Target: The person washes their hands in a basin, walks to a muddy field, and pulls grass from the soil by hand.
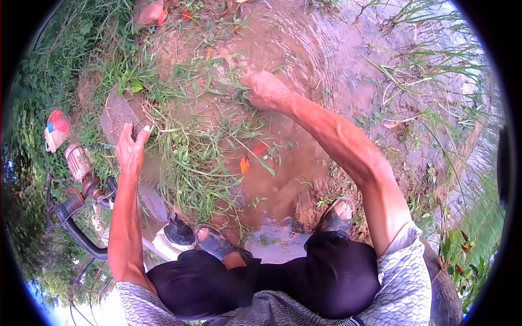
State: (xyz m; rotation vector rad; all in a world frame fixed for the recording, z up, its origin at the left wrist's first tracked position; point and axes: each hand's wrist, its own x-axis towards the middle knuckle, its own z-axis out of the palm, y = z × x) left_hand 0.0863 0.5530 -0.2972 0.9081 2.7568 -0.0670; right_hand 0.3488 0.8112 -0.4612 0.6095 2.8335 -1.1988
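My left hand is held over the grass beside a flat grey-brown stone, with its thumb and fingers apart and nothing between them. My right hand is closed at the edge of the muddy water, its fingers round a tuft of green grass. Loose, flattened grass covers the wet ground between my hands. An orange leaf and a small red piece lie in the mud below my right hand.
A black curved pipe and metal fittings stand at the left, below a red and white bag. My sandalled feet rest on mud. Tall grass grows at the upper right, and a reddish stone lies at the top.
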